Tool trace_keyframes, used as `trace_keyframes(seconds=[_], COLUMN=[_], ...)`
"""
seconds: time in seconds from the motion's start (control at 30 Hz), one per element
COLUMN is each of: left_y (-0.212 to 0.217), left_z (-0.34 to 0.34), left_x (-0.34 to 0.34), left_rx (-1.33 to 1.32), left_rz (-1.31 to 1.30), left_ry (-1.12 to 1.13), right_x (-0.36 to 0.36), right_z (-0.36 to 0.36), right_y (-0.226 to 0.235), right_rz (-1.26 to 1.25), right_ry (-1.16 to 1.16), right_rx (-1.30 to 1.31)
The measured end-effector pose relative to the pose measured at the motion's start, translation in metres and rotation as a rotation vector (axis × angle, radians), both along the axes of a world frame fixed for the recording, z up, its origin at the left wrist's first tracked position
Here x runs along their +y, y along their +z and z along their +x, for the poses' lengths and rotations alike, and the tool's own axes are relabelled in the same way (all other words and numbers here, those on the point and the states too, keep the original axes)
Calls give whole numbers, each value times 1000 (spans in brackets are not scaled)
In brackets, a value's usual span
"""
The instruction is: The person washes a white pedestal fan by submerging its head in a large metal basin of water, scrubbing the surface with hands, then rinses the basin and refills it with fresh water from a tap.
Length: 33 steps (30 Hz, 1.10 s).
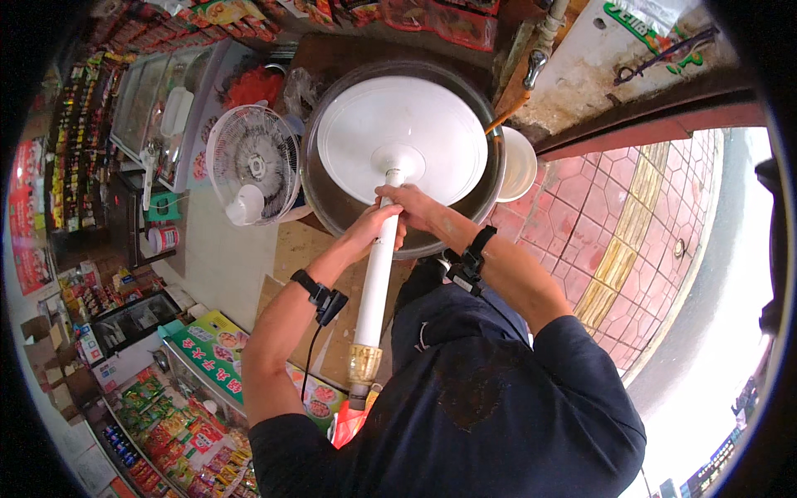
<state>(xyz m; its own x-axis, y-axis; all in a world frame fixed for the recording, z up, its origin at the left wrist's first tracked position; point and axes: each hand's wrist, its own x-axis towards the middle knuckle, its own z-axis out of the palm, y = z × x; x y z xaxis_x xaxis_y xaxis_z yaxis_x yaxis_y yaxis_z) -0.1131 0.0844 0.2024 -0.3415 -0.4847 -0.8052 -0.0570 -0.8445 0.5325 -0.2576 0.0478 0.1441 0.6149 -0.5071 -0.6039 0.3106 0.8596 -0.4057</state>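
A white fan stand (378,282) is tilted in front of me, its wide round base (349,124) over a large dark metal basin (310,187). My left hand (371,230) is closed around the pole a little below the base. Just above it my right hand (407,205) also grips the pole, touching the left one. The pole's lower end, with a yellowed collar (365,363), points toward my body. To the left of the basin stands a round wire fan guard (217,158) with a grey bristly-looking middle. What the basin holds under the base is mostly hidden.
A tap (535,68) on a pipe is beyond the basin at the right. A white bucket (519,166) stands right of the basin, near red paving tiles (573,199). Glass-topped freezer (137,108) and shelves of packets (83,141) line the left side.
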Motion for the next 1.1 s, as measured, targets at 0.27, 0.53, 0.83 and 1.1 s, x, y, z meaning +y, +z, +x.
trace_keyframes(seconds=[0.27,0.53,0.83,1.1], left_y=[30,76,63,39], left_z=[49,33,47,104], left_x=[43,69,99,185], left_rx=[-410,-610,-117,322], left_rz=[-883,-1344,-960,-353], left_ry=[-129,-235,165,-55], right_x=[-9,-13,-23,-31], right_z=[33,47,39,37], right_y=[-17,-26,-17,-9], right_rz=[185,201,49,-124], right_ry=[-160,-162,-92,-182], right_rx=[-15,-102,-11,128])
